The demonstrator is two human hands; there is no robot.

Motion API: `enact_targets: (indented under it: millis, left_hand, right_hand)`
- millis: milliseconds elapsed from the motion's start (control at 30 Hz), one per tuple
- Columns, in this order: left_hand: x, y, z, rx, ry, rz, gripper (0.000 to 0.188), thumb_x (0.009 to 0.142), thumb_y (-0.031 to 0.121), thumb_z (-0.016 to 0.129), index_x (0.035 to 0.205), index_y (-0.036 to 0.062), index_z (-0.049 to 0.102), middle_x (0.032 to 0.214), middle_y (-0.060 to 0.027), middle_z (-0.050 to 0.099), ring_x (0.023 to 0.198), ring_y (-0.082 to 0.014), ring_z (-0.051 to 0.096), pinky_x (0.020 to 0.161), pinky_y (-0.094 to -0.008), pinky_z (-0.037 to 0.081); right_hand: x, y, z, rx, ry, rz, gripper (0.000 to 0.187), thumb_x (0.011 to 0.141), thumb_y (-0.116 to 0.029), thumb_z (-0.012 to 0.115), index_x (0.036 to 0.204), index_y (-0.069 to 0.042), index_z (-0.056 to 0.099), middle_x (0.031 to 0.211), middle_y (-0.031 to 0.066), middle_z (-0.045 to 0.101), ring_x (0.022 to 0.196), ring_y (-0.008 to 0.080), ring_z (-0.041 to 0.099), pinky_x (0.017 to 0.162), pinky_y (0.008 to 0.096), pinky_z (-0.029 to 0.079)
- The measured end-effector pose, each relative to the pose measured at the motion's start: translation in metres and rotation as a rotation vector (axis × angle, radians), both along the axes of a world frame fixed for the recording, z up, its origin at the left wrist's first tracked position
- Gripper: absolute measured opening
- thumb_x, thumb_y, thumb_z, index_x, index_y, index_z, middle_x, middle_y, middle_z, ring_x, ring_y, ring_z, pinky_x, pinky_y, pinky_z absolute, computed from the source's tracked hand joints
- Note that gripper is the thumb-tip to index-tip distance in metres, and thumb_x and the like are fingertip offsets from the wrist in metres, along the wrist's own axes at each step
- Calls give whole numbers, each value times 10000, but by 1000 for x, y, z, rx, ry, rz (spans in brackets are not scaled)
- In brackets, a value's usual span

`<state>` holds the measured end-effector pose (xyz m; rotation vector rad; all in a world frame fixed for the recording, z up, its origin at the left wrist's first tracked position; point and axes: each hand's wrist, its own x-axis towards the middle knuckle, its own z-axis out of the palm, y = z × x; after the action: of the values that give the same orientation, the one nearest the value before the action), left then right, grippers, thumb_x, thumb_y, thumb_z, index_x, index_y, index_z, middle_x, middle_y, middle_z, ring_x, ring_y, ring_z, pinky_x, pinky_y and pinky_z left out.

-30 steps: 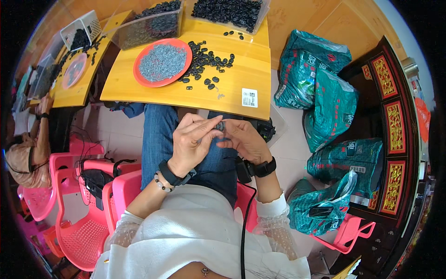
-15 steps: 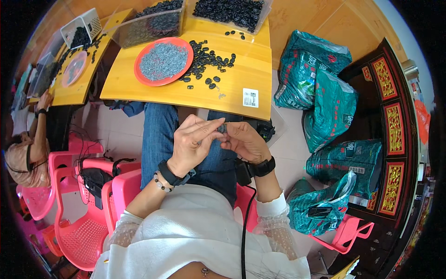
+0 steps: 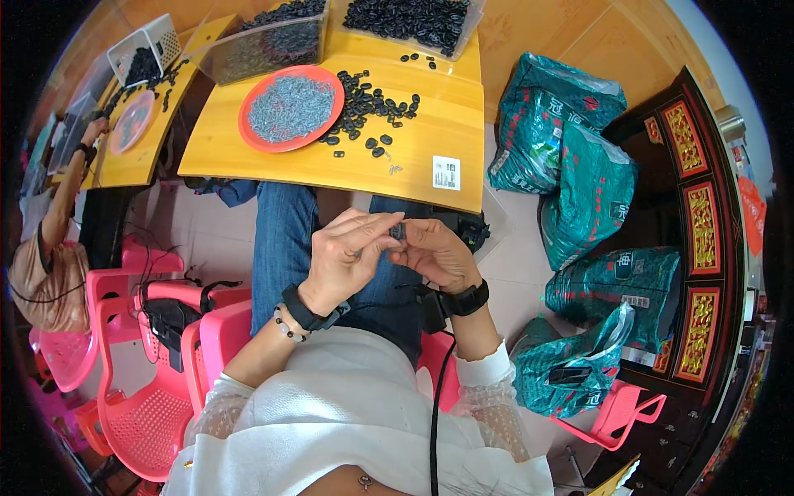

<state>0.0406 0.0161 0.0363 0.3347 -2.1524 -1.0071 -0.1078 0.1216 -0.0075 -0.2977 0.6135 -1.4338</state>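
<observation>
My left hand (image 3: pixel 343 252) and my right hand (image 3: pixel 440 255) meet above my lap, just short of the table's front edge. Between their fingertips is a small dark plastic piece (image 3: pixel 398 231), pinched from both sides and partly hidden by the fingers. Beyond them on the yellow table (image 3: pixel 248 165) lies an orange-red plate (image 3: pixel 246 124) heaped with small grey metal pieces that look like screws (image 3: pixel 289 107). Loose black oval plastic parts (image 3: pixel 364 107) are scattered at the plate's right side.
Two clear bins, one at the far left (image 3: pixel 265 54) and one at the far right (image 3: pixel 451 41), hold many black parts. Green sacks (image 3: pixel 587 198) stand on the right. Pink chairs (image 3: pixel 149 422) are at the left, where a co-worker's arm (image 3: pixel 62 202) reaches over another table.
My hands stay nearly in place, with slight finger shifts around the dark piece. At the left, the co-worker's arm has reached farther forward over the other table.
</observation>
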Motion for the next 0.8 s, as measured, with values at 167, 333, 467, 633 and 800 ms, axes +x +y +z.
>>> enact_targets:
  millis: [167,333,467,633,800]
  left_hand:
    - [-1,1,-1,17,17,-8,334,683,-58,661,1005,29,678,906,-134,681,807,-260,648,718,-310,516]
    - [-1,1,0,24,7,-19,326,682,-71,637,992,24,677,901,-135,682,796,-261,650,720,-310,516]
    - [-1,1,-3,27,13,-20,312,694,-72,617,986,20,677,896,-136,681,793,-259,652,722,-309,516]
    - [0,-1,-2,50,-3,-12,312,709,-68,604,999,22,676,891,-135,681,803,-258,651,723,-309,516]
    - [0,-3,-3,28,16,6,322,719,-59,609,1023,28,673,859,-124,682,804,-247,646,719,-304,513]
  right_hand:
    - [0,1,1,-34,-15,15,216,854,-232,649,940,-33,653,923,43,643,868,141,599,817,325,475]
    - [6,0,10,2,-15,-17,187,853,-225,651,903,-45,657,910,34,643,873,134,601,827,326,476]
    - [7,0,6,38,-10,-32,174,848,-219,656,883,-49,653,898,30,641,863,126,599,830,322,476]
    - [7,-1,9,-21,-18,-32,179,850,-221,656,894,-48,652,907,35,642,841,132,598,822,324,482]
    - [7,-3,8,-69,-3,-3,201,865,-235,639,930,-45,646,916,41,644,828,142,603,783,322,502]
